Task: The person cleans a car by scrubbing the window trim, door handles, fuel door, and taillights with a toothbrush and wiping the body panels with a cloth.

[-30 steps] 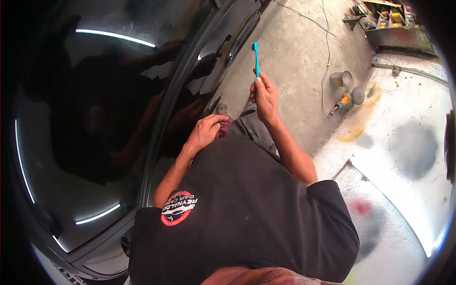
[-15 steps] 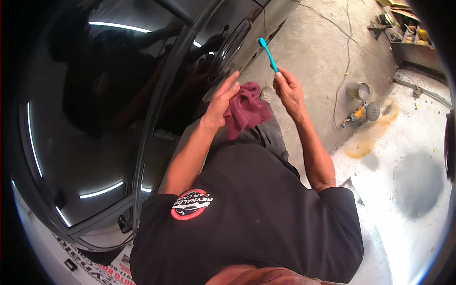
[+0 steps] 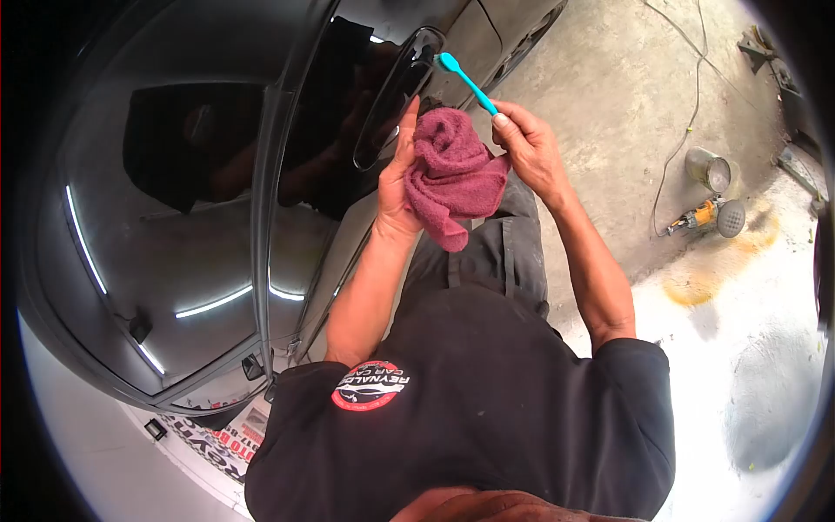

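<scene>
My right hand (image 3: 535, 155) pinches the lower end of a turquoise toothbrush (image 3: 470, 85) between thumb and fingers. The brush tilts up and to the left, its head close beside the door handle (image 3: 412, 65) of a shiny black car (image 3: 209, 261). A crumpled maroon towel (image 3: 457, 174) is held in my left hand (image 3: 398, 187), bunched against the palm with its loose end hanging down. Some of that hand's fingers are hidden behind the cloth; a fingertip shows at its left edge, near the car door.
The car fills the left side. On the concrete floor (image 3: 600, 78) to the right lie a metal can (image 3: 708, 169), a yellow power tool (image 3: 703, 216) with a round disc, and a long cord (image 3: 670, 165). A printed banner (image 3: 213, 452) shows at lower left.
The toothbrush head has come nearer the door handle. My left hand has lifted the towel, which now faces the camera more fully. The view has shifted, moving floor objects rightward.
</scene>
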Available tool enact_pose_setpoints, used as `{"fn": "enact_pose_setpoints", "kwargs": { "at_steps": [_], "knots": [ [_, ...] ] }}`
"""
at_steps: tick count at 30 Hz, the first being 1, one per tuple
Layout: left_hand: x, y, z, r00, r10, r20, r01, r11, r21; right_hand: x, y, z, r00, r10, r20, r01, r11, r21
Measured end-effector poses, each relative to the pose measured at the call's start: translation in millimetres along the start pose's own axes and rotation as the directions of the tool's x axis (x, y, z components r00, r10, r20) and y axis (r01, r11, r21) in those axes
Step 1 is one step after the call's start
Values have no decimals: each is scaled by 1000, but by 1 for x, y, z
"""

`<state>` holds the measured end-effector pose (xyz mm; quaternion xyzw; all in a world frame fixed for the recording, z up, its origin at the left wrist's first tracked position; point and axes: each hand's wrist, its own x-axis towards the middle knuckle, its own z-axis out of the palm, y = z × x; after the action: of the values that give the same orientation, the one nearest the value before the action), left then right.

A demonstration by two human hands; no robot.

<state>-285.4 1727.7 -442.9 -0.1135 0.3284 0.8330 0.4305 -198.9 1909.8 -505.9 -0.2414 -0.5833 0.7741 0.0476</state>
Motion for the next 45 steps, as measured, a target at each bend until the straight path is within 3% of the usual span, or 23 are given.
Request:
{"fn": "enact_pose_setpoints", "kwargs": {
  "at_steps": [3,6,9,10,14,21,22,24,30,35,41,45],
  "knots": [
    [2,-8,0,993,37,-113,-45,997,-67,0,6,-9,999,-22,45,22,1000,5],
    [4,-10,-5,985,81,-155,-83,996,-9,0,0,-16,994,36,103,-43,997,65],
    [-3,-3,-16,995,-1,-95,-6,997,-77,5,6,-18,995,-13,101,10,999,31],
    [-5,-4,-9,986,23,-166,-29,999,-39,7,9,-18,996,-9,85,4,998,59],
    [-11,-3,-6,977,47,-206,-52,998,-19,14,5,-24,987,33,159,-40,998,39],
    [-13,-2,-21,984,17,-178,-34,995,-89,34,22,-23,979,-52,197,39,997,70],
    [-17,-1,-27,967,-5,-254,-10,998,-58,37,24,-22,979,-59,194,52,998,42],
    [-16,-2,-31,980,-8,-198,-5,998,-63,42,29,-24,974,-87,208,80,996,45],
    [-26,4,-34,915,-18,-404,25,1000,12,61,17,-37,945,-37,324,31,999,24],
    [-23,3,-40,927,-44,-372,30,999,-44,77,23,-43,921,-152,359,155,988,21],
    [-23,-2,-50,937,-55,-345,19,994,-107,98,25,-39,859,-140,492,128,990,58],
    [-36,-1,-57,936,-70,-345,18,988,-153,106,22,-43,818,-150,555,202,979,-33]
  ]
}}
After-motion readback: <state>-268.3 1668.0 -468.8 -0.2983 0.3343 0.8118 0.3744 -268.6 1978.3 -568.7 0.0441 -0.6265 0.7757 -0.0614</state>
